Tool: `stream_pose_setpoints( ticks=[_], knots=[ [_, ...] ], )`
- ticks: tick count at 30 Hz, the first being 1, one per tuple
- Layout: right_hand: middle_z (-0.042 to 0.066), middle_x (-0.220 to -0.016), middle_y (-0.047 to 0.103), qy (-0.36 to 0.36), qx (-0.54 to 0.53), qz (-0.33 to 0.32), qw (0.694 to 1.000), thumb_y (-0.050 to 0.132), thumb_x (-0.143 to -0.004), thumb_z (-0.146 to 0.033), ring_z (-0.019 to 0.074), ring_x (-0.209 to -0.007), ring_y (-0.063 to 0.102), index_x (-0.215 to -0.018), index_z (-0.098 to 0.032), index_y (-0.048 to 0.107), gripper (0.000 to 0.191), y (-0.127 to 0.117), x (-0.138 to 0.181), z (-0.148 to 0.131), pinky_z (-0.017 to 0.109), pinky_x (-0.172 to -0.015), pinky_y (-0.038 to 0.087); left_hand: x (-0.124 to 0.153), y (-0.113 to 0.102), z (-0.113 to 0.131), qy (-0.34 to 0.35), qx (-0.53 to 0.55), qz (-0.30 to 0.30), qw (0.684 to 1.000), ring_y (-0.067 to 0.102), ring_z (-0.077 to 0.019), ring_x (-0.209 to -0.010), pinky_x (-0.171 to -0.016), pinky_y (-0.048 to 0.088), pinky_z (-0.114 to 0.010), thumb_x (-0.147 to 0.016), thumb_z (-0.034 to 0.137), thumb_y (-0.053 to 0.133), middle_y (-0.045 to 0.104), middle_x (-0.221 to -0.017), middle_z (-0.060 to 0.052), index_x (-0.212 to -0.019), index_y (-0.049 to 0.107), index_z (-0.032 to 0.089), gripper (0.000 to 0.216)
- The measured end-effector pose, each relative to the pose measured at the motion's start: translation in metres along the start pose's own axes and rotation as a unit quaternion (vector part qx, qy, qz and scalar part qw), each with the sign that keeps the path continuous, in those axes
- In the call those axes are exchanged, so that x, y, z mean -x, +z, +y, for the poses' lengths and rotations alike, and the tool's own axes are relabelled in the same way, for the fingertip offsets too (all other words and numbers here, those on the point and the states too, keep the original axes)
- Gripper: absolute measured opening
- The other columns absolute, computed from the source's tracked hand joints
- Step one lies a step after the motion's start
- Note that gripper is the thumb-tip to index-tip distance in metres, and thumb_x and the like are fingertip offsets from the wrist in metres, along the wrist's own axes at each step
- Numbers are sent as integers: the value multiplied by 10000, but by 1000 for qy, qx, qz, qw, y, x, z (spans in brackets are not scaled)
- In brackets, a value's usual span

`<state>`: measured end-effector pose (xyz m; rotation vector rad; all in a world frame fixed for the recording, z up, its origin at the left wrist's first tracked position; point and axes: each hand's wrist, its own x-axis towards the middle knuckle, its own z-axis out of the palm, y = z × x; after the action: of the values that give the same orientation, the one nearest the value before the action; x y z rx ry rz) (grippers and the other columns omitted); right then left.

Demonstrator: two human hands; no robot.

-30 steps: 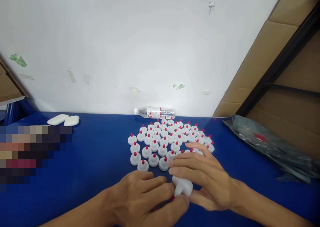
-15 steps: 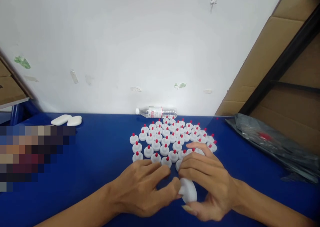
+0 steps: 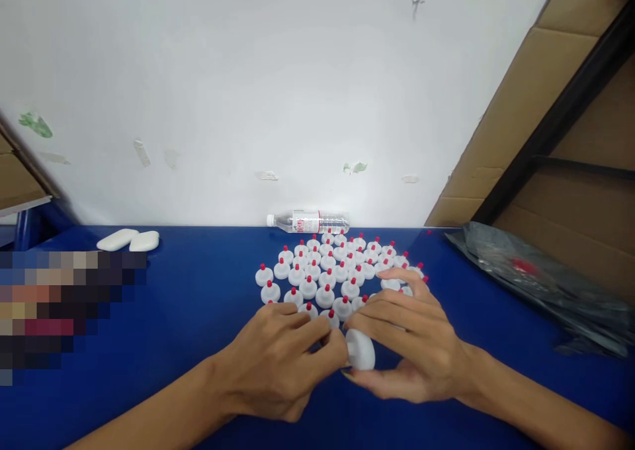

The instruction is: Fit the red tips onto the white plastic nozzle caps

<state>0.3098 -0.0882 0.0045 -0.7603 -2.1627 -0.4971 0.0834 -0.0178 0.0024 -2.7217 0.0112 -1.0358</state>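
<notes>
My right hand point(image 3: 411, 337) grips a white plastic nozzle cap point(image 3: 363, 351) by its round rim, between the thumb below and the fingers above. The cap is tipped on its side, with its narrow spout pointing left. My left hand point(image 3: 288, 357) is closed, its thumb and forefinger pinched round the spout, so the spout's end is hidden. Just beyond both hands, several white nozzle caps with red tips point(image 3: 325, 296) stand upright in a loose group on the blue table point(image 3: 198, 304). My hands cover some of the nearest ones.
A clear plastic bottle point(image 3: 310, 222) lies behind the caps against the white wall point(image 3: 278, 92). Two white rounded objects point(image 3: 118, 239) rest at the back left. On the right are a grey plastic bag point(image 3: 546, 284) and cardboard point(image 3: 516, 106). A blurred-out patch covers the left side.
The held cap has shifted left and slightly up with my right hand. My left fingers now close further over its spout. The view has moved slightly.
</notes>
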Motion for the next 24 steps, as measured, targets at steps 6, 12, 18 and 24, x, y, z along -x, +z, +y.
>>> stream_pose_setpoints(
  ticks=[6,12,18,24],
  knots=[
    [26,-968,821,7,79,34,996,783,-923,-264,194,-726,755,-1203,-218,689,299,-10,4,23,472,-947,474,10,-7,-24,-75,36,71,994,330,-124,-441,-471,283,-306,-1053,127,330,392,-580,67,-753,360,246,324],
    [46,-1078,816,49,66,37,996,732,-948,-148,220,-868,789,-1325,-244,637,400,-12,10,43,487,-970,497,23,-23,-67,-181,-62,69,979,244,-115,-443,-508,199,-306,-1008,151,443,259,-558,76,-705,271,239,359],
    [42,-1186,799,-40,23,-29,999,633,-1005,-128,138,-869,776,-1260,-172,686,264,-11,10,12,409,-1089,458,29,-20,-85,-300,-152,-49,940,359,-130,-457,-535,190,-294,-1018,266,429,455,-544,35,-694,378,227,331],
    [-4,-1180,801,-85,-39,-3,996,444,-1108,-162,94,-796,743,-1106,-222,750,312,5,16,-16,343,-1183,414,30,-15,-91,-392,-172,-246,870,649,-226,-617,-562,318,-299,-1092,419,418,691,-689,-65,-743,637,194,469]
  ],
)
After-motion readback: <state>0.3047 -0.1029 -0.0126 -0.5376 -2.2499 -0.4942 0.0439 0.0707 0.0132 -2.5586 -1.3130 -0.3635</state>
